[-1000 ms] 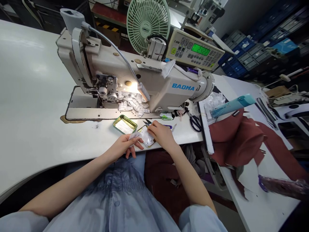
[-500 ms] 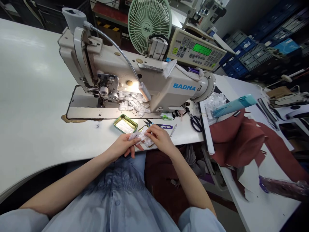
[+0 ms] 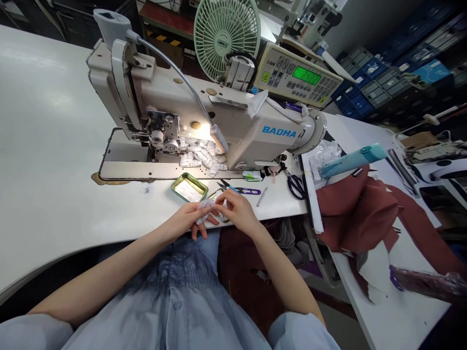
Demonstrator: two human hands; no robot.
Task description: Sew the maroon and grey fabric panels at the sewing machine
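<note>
Just over the table's front edge, my left hand [image 3: 188,218] pinches a white label [image 3: 205,208] with dark printed marks between thumb and fingers. Its lower fingers stick out below. My right hand [image 3: 235,209] meets it from the right, thumb and fingertip pressed together at the label's right edge. I cannot tell whether there is one label or a small stack. Behind the left hand lies a green-rimmed, gold-lined tin [image 3: 176,191] with white pieces in it. A second tin with white pieces is mostly hidden by my hands. Thread snips [image 3: 248,191] lie just beyond the right hand.
The sewing machine [image 3: 248,133] stands behind, with white labels [image 3: 204,155] heaped on its bed under a lit lamp [image 3: 219,138]. Black-handled scissors [image 3: 296,187] and a small white stick [image 3: 261,197] lie right. Brown-red fabric [image 3: 359,209] covers part of the right-hand table.
The label in my left hand has turned so that its printed face shows more. My right fingertips have shifted slightly left along it.
</note>
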